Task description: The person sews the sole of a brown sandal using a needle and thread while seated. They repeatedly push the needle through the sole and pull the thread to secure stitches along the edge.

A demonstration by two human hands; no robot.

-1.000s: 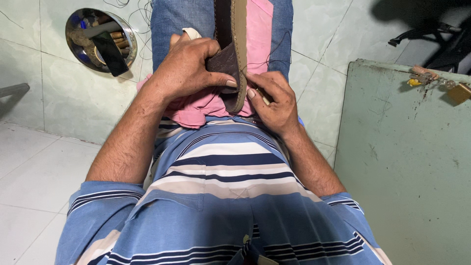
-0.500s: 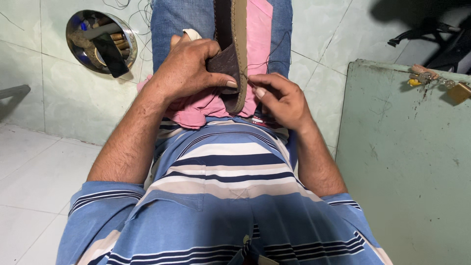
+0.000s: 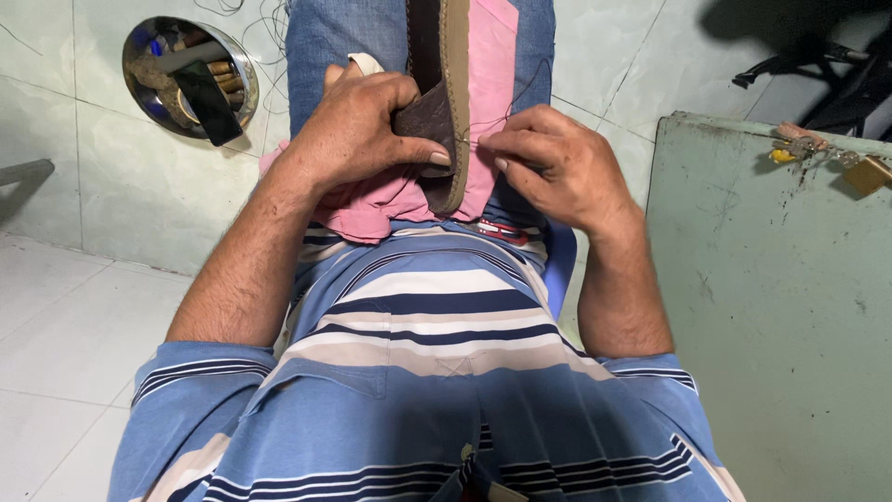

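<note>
A brown shoe (image 3: 437,84) with a tan sole edge lies along my lap on a pink cloth (image 3: 492,56) over blue jeans. My left hand (image 3: 358,130) grips the shoe's heel end, thumb pressed against the sole edge. My right hand (image 3: 557,163) sits just right of the sole, its fingertips pinched together on a thin dark thread (image 3: 520,93) that runs up from the sole. Whether a needle is in the fingers cannot be made out.
A round metal bowl (image 3: 232,56) with tools and a dark flat object stands on the tiled floor at upper left. A worn green metal box (image 3: 771,307) with a padlock (image 3: 869,175) on top fills the right side. Dark shapes lie at the top right.
My right hand has shifted from under the sole's end to the right side and pulled outward, fingers now pinched on the thread. The left hand keeps its hold.
</note>
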